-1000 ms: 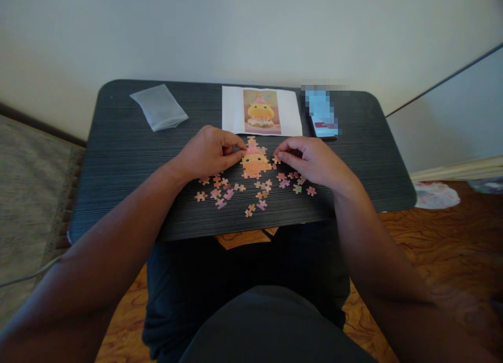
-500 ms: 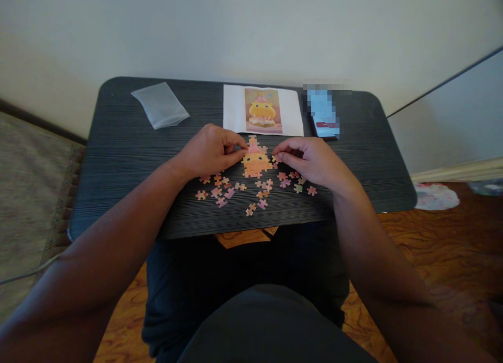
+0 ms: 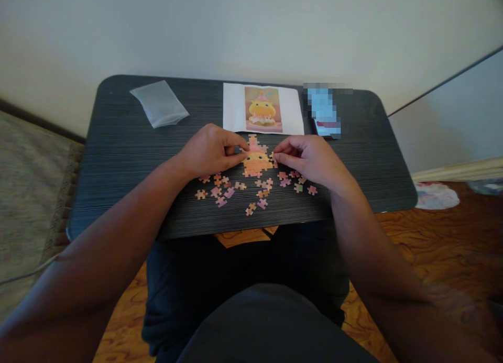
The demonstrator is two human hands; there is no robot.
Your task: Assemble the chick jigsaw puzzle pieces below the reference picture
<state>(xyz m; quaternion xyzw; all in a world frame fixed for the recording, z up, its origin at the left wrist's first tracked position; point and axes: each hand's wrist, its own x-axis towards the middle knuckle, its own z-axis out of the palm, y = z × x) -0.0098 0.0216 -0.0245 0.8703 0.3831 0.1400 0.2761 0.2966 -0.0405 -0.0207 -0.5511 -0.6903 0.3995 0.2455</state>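
Note:
A partly joined orange and pink jigsaw (image 3: 256, 160) lies mid-table on the dark striped table (image 3: 118, 158). My left hand (image 3: 208, 151) rests at its left edge, fingers curled with the tips against the joined pieces. My right hand (image 3: 308, 158) is at its right edge, thumb and forefinger pinched on a small puzzle piece (image 3: 272, 156) touching the jigsaw. Several loose pieces (image 3: 220, 191) lie scattered in front of both hands, more of them near my right hand (image 3: 297, 186).
A white sheet with the reference picture (image 3: 262, 109) lies behind the jigsaw. A clear plastic bag (image 3: 159, 104) sits at the back left, a phone (image 3: 324, 114) at the back right. My lap is below the table's near edge; wooden floor lies right.
My right hand has slid slightly left, bringing its pinched fingertips up against the jigsaw's right edge. The left hand has stayed in place.

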